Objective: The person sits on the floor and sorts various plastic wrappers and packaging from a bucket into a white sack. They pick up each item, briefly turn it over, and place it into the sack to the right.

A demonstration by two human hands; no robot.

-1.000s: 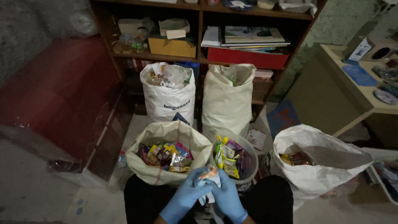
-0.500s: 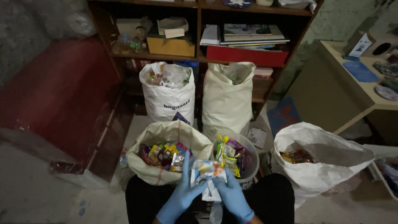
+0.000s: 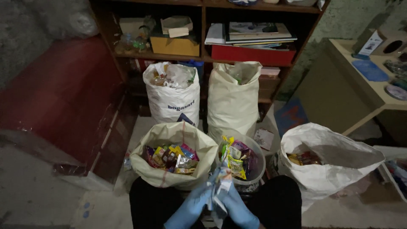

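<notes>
Between the person's knees, low in the head view, a crumpled plastic wrapper is pinched between two blue-gloved hands. It is thin, silvery-white film with patches of yellow and blue print, creased and partly folded on itself, with a loose ragged end hanging below the fingers. Its long axis runs nearly upright in the picture, tilted a little so that the top end leans toward the bucket ahead and the bottom end trails toward the person's lap.

The left hand is closed around the wrapper's left edge, fingers curled upward against the film. The right hand grips the right edge in the same way, so the wrapper sits squeezed between both palms; the fingertips of the two hands are very close to each other, and I cannot tell whether they touch.

Just ahead of the hands stands a pale bucket crammed with colourful snack wrappers. Beside it on the left, a cream sack with its mouth rolled open holds more bright wrappers. Off to the right lies a white sack, slumped on its side with a few packets visible inside. Farther back, two tall sacks stand against a wooden shelf: a white printed sack on the left and a plain cream sack on the right
</notes>
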